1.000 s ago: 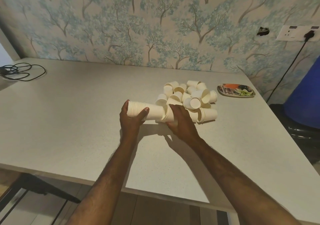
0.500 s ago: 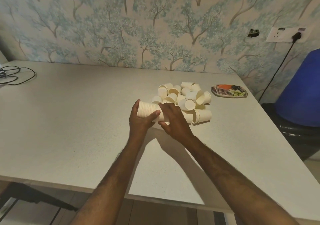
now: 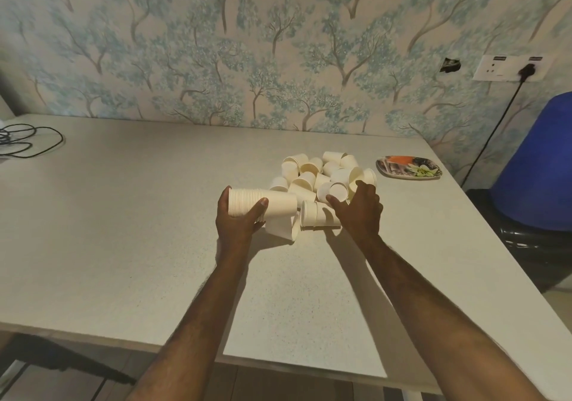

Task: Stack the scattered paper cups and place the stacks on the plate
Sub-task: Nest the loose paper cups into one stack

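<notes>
My left hand grips a sideways stack of white paper cups, rims pointing left, just above the table. A heap of loose paper cups lies right of it in the table's middle. My right hand rests at the heap's near right side, thumb and fingers closing around a single cup lying with its base toward me. A short nested pair of cups lies on its side between my hands. The patterned plate sits beyond the heap to the right, holding no cups.
The white table meets a tree-patterned wall at the back. A coiled black cable lies at the far left. A blue drum stands off the table's right edge, below a wall socket with a plugged cord.
My right hand left the stack and moved right to a loose cup in the heap. The left hand still holds the stack, shifted slightly left.
</notes>
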A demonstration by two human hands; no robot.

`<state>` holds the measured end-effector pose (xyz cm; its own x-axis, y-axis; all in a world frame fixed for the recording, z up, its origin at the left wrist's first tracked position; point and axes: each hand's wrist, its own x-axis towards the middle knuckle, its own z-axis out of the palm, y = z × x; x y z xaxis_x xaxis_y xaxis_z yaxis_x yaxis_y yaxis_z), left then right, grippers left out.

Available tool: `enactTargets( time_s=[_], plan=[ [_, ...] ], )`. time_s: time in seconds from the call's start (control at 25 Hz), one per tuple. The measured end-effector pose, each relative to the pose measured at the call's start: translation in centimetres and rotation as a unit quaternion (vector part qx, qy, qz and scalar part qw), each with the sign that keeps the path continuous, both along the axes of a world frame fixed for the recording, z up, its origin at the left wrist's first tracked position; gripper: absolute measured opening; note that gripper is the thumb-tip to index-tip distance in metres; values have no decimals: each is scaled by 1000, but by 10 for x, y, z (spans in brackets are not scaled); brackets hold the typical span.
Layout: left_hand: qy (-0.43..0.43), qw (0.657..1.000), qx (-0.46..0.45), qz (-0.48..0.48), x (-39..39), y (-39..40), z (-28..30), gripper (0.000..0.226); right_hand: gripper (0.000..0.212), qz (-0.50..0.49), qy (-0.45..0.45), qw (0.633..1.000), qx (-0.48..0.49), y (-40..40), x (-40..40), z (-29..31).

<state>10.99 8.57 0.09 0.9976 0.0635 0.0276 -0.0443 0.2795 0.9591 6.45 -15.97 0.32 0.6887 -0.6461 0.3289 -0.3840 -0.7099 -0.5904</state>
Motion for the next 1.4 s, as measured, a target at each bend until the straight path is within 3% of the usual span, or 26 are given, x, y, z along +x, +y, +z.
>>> enactTargets(
  time_s=[0.44, 0.72, 0.88, 1.0, 1.2, 1.4],
  plan=[
    [-12, 999, -7, 30, -1, 11, 2, 90, 65, -31, 13, 995, -97, -2, 19, -9],
    [-10, 999, -23, 39, 1, 12, 3, 88, 54, -14, -36, 996, -85, -1, 15, 0],
    [-7, 999, -26, 40, 1, 6, 6, 88, 57, 30, -117, 993, -14, -1, -6, 17],
    [-7, 999, -41, 34, 1, -1, 9, 90, 53, 135, -165, 969, 121, 4, -23, 20],
    [3, 998, -57, 13, 0, -13, 12, 88, 49, 279, -130, 910, 278, 10, -29, 9],
    [14, 998, -59, -11, 2, -13, 9, 85, 45, 295, -112, 900, 302, 21, -22, 6]
  ],
)
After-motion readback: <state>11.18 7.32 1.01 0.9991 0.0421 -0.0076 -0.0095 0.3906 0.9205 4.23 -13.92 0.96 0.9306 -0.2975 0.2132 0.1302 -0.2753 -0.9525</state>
